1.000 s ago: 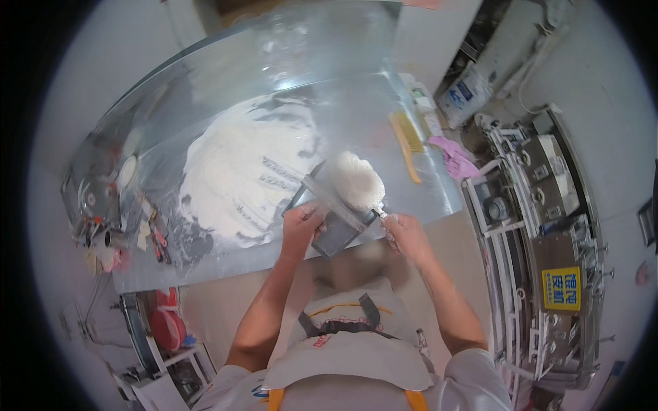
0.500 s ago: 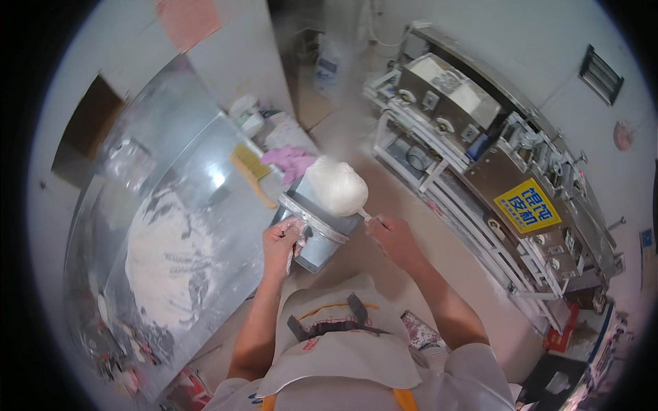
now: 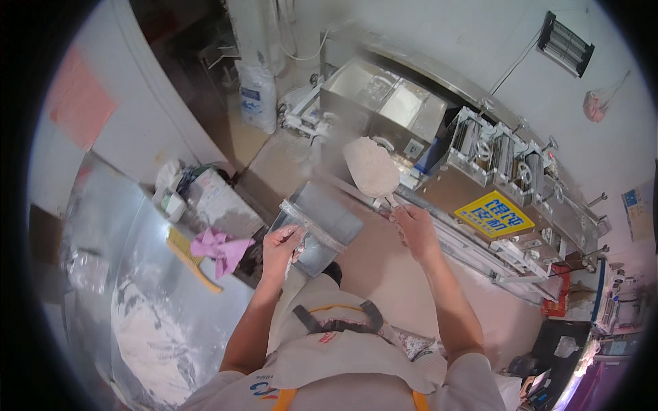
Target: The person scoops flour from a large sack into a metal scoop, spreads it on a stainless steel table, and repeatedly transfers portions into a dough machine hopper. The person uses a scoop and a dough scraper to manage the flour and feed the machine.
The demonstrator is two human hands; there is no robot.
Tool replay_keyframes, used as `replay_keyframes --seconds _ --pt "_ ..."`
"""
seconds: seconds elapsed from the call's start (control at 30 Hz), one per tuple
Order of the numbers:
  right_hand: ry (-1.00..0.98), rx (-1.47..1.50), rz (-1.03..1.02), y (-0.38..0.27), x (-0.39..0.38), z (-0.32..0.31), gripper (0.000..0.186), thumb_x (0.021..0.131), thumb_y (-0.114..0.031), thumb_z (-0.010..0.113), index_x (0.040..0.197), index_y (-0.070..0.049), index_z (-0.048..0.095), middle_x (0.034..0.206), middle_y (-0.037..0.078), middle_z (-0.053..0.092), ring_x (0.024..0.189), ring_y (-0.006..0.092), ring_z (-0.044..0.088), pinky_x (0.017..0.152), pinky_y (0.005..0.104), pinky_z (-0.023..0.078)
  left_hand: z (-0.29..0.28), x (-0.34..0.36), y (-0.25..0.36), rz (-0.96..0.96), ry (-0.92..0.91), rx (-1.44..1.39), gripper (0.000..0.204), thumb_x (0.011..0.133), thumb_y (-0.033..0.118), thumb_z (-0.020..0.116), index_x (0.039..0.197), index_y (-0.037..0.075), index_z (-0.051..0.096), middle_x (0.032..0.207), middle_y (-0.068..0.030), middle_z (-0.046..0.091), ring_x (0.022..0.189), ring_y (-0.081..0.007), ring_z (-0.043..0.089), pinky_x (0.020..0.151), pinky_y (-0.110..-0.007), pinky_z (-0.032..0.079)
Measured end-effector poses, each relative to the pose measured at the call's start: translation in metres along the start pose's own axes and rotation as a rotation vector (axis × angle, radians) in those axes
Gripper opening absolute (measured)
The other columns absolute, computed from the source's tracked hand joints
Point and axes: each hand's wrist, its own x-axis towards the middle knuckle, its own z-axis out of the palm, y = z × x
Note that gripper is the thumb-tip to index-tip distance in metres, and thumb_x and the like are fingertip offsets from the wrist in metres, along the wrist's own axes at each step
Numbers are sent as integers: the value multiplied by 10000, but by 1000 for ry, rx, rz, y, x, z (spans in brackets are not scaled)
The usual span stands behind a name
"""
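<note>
Flour fills a scoop [image 3: 372, 168], held up level by its short handle, which my right hand [image 3: 413, 229] grips. Beside it to the left, my left hand [image 3: 284, 249] is closed on the near left side of a grey metal bin [image 3: 329, 220]. A pale bar runs across that bin, and my fingers sit by its left end. What exactly they grip there is partly hidden. The scoop is apart from the bin, up and to the right of it.
A long steel machine [image 3: 418, 188] with rollers and an open hopper [image 3: 403, 104] stands at right. On the left a steel table [image 3: 229, 301] carries spread flour [image 3: 147, 342], a yellow brush [image 3: 184, 252] and a pink cloth [image 3: 219, 251]. A white sack [image 3: 258, 97] stands beyond.
I have turned right, toward the machine. The scoop of flour has moved from above the bin up and to the right. The bin stays in my left hand.
</note>
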Motion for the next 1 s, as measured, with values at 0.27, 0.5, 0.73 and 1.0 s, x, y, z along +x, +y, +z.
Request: replay_keyframes --seconds 0.27,0.5,0.73,1.0 --pt "105 -32 -83 -51 161 -17 302 1059 -285 611 853 -68 649 649 -48 488 506 58 413 441 258 291 12 140 21 -46 55 18 156 1002 120 732 1085 -9 759 749 3 671 575 -51 554 490 -229 390" --pt "160 -137 -218 -73 335 0 319 1034 -306 615 878 -32 661 648 -26 504 489 87 434 430 279 318 4 194 45 -105 185 32 139 996 104 728 1090 7 759 738 4 672 575 -55 574 489 -227 388" --pt "231 -349 -155 -104 460 14 453 945 -362 638 861 69 750 734 233 707 699 361 706 703 471 539 13 204 67 -80 512 52 101 1010 124 705 1025 35 750 734 17 657 571 -49 566 477 -232 362" --pt "-93 -1178 -579 -142 571 -14 308 902 -238 622 870 40 753 947 287 744 899 413 747 797 518 570 39 217 70 -11 748 -34 110 1012 126 705 1010 23 742 694 16 630 545 -45 545 464 -222 344"
